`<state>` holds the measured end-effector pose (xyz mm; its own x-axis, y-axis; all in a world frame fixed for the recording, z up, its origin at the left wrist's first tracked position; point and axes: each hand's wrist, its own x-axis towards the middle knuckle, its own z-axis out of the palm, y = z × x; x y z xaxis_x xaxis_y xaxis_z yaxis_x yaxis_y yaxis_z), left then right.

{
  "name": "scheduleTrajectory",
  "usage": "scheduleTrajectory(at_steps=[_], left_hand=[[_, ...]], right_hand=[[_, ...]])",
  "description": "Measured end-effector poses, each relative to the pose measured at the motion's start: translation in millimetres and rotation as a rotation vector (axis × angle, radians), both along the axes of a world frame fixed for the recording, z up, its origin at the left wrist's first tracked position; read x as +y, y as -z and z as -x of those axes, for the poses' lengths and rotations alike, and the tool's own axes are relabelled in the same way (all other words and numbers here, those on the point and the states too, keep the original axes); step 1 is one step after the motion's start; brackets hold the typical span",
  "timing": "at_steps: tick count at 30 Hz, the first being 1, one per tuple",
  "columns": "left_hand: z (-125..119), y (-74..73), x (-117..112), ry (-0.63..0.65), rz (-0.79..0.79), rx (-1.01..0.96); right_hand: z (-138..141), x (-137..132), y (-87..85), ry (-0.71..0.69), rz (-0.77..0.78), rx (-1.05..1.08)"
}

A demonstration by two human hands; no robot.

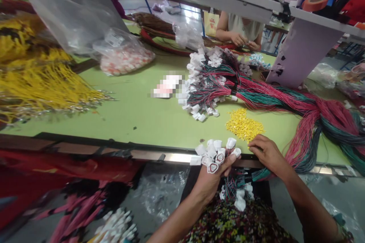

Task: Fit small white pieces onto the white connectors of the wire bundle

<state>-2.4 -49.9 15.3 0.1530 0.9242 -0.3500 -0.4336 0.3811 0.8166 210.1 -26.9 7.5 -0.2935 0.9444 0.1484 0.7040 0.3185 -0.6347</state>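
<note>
My left hand point(212, 178) is closed around a bunch of white plastic connectors point(211, 152) on thin wires, just in front of the table edge. Red-brown markings or seals show in the faces of a few. My right hand point(266, 153) reaches over the edge, its fingertips together at the near side of a heap of small yellow plastic pieces point(245, 124). Whether a piece is between those fingertips is too small to tell. Below my hands, more white connectors point(240, 199) hang near my lap on red, green and black wires.
A large wire bundle point(273, 95) with white connectors crosses the green table point(128, 121). Yellow wires point(48, 83) lie at left, near a bag of pale pink-orange parts point(125, 55). A shelf post point(306, 49) stands at right. Across the table, another person's hands point(242, 41) handle something.
</note>
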Motion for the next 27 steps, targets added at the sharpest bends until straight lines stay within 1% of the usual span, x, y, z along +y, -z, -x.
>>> scheduleTrajectory(at_steps=[2, 4, 7, 10, 12, 14, 17, 20, 22, 24, 27], left_hand=[[0, 1.3, 0, -0.004, -0.009, 0.019], [-1, 3.9, 0, -0.012, -0.022, 0.041], [0, 7.7, -2, -0.017, -0.032, 0.048], [0, 8.8, -4, -0.024, -0.032, 0.048], [-1, 8.0, -5, -0.020, -0.027, 0.042], [-2, 6.6, -7, 0.008, -0.037, 0.031], [-3, 4.3, -8, 0.048, -0.079, 0.030], [-4, 2.4, -8, 0.036, -0.102, 0.056], [-4, 1.2, -8, 0.026, -0.111, 0.075], [-4, 0.0, -8, 0.017, -0.114, 0.089], [-4, -1.4, -8, -0.005, -0.107, 0.109]], right_hand=[[2, 1, 0.2, 0.007, -0.015, 0.018], [6, -2, -3.4, 0.029, -0.011, 0.090], [17, -13, -16.9, 0.053, 0.036, 0.270], [28, -27, -34.3, 0.031, 0.075, 0.395], [33, -34, -43.0, 0.009, 0.053, 0.400], [36, -37, -47.6, -0.013, -0.001, 0.360], [37, -39, -48.7, -0.047, -0.077, 0.292], [38, -38, -48.3, -0.056, -0.152, 0.269], [39, -38, -48.0, -0.057, -0.174, 0.289], [40, -39, -46.7, -0.053, -0.153, 0.328], [40, -39, -43.1, -0.006, -0.069, 0.399]])
